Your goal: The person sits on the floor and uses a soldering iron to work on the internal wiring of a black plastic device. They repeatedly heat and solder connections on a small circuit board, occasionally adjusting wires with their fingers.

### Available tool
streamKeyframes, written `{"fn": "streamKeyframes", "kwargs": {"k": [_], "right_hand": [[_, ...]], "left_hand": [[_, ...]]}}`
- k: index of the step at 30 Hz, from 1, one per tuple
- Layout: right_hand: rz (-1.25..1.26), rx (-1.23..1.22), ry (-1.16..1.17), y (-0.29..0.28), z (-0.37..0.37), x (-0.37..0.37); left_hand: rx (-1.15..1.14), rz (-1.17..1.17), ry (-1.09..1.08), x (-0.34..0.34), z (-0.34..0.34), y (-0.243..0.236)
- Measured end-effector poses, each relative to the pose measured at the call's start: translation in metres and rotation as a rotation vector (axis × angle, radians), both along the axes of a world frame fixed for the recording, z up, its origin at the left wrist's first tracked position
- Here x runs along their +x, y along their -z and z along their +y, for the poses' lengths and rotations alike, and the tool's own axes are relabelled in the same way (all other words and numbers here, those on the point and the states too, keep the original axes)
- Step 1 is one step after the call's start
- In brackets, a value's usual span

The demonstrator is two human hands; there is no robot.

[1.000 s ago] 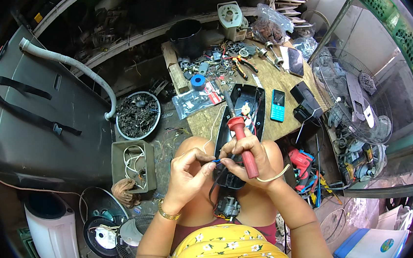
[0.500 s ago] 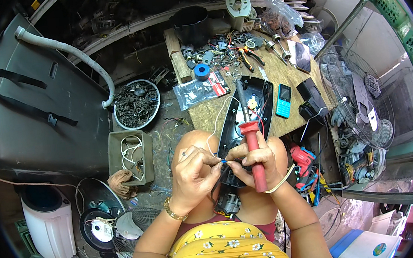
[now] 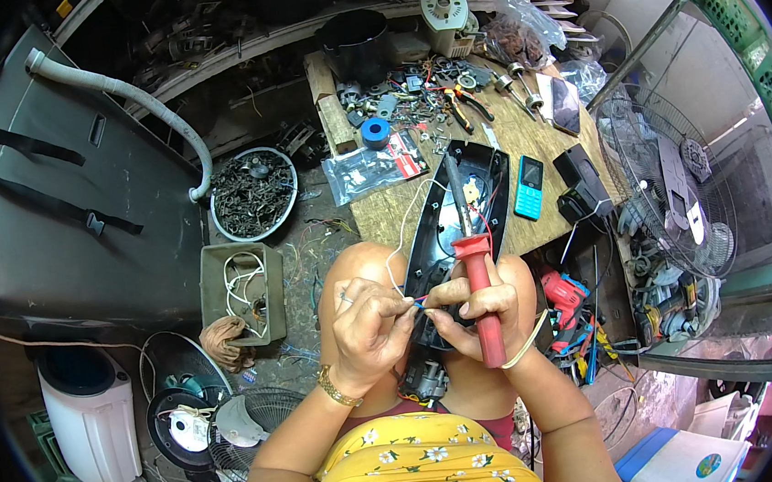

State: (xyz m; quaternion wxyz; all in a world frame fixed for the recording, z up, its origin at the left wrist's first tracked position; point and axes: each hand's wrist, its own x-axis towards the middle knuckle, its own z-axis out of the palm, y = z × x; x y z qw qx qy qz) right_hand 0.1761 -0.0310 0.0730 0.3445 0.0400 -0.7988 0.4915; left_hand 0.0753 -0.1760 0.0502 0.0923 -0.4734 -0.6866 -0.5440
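My left hand (image 3: 371,329) is closed, its thumb and forefinger pinching the end of a thin wire (image 3: 420,302) with a small blue part. The fingertips of my right hand (image 3: 494,303) pinch the same wire from the other side. A soldering iron (image 3: 479,274) with a red handle is also gripped in my right hand, its metal shaft pointing up and away over a long black plastic housing (image 3: 425,247). The housing leans from the table toward my lap, with red and dark wires inside. A white wire (image 3: 401,226) loops from the housing to my left fingers.
On the wooden table (image 3: 381,212) are a blue tape roll (image 3: 376,133), pliers (image 3: 459,115), a turquoise phone (image 3: 529,188) and scattered small parts. A basin of screws (image 3: 295,186) and a bin (image 3: 209,298) stand left. A red drill (image 3: 563,295) and a fan guard (image 3: 619,129) are right.
My right hand and the soldering iron have shifted slightly right and down. Both hands still pinch the wire, and a reddish strand now shows beside the blue part between my fingertips.
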Motion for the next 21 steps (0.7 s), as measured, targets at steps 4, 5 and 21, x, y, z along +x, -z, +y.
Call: {"fn": "streamKeyframes", "kwargs": {"k": [4, 5, 21], "right_hand": [[0.008, -0.048, 0.021, 0.004, -0.003, 0.001], [0.017, -0.034, 0.025, 0.004, -0.003, 0.000], [0.045, -0.111, -0.053, 0.010, -0.001, 0.000]], "left_hand": [[0.078, -0.116, 0.019, 0.005, 0.002, 0.008], [0.101, -0.171, 0.027, 0.006, 0.003, 0.009], [0.061, -0.297, 0.091, 0.003, 0.004, 0.002]]}}
